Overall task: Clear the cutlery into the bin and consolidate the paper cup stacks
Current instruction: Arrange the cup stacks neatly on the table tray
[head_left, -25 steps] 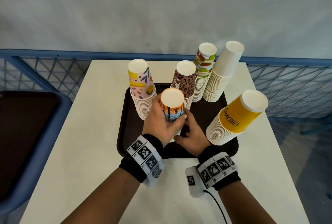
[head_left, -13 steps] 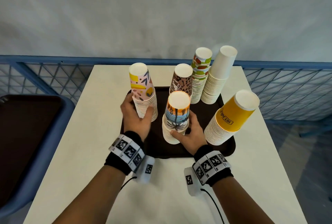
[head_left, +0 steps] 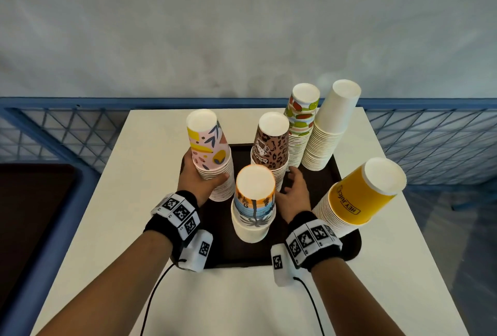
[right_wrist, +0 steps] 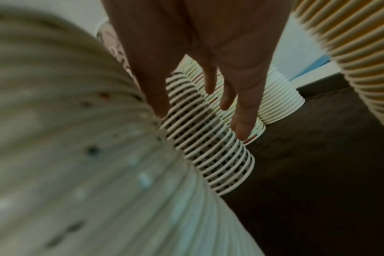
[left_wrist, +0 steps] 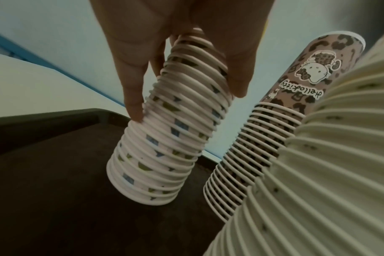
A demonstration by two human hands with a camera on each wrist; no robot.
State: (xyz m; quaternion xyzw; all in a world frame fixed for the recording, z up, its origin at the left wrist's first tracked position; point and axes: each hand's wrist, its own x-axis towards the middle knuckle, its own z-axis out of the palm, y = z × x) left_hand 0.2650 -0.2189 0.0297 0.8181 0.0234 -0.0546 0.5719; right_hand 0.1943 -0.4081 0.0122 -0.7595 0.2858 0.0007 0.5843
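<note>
Several upside-down paper cup stacks stand on a dark tray. My left hand grips the pink leaf-patterned stack at the tray's left; in the left wrist view, fingers and thumb of the left hand wrap that stack. My right hand is open, with straight fingers reaching at the lower part of the leopard-print stack; I cannot tell if they touch. The orange-and-blue palm stack stands free at the front between my wrists. No cutlery is in view.
A green-and-red stack and a plain white stack lean at the tray's back right. A yellow "HEY JUICE" stack tilts at the right edge. The white table has blue mesh railing behind it and a dark tray on a blue frame to its left.
My left hand let go of the palm stack and moved left to grip the pink patterned stack. My right hand left the palm stack's base and moved forward toward the leopard stack.
</note>
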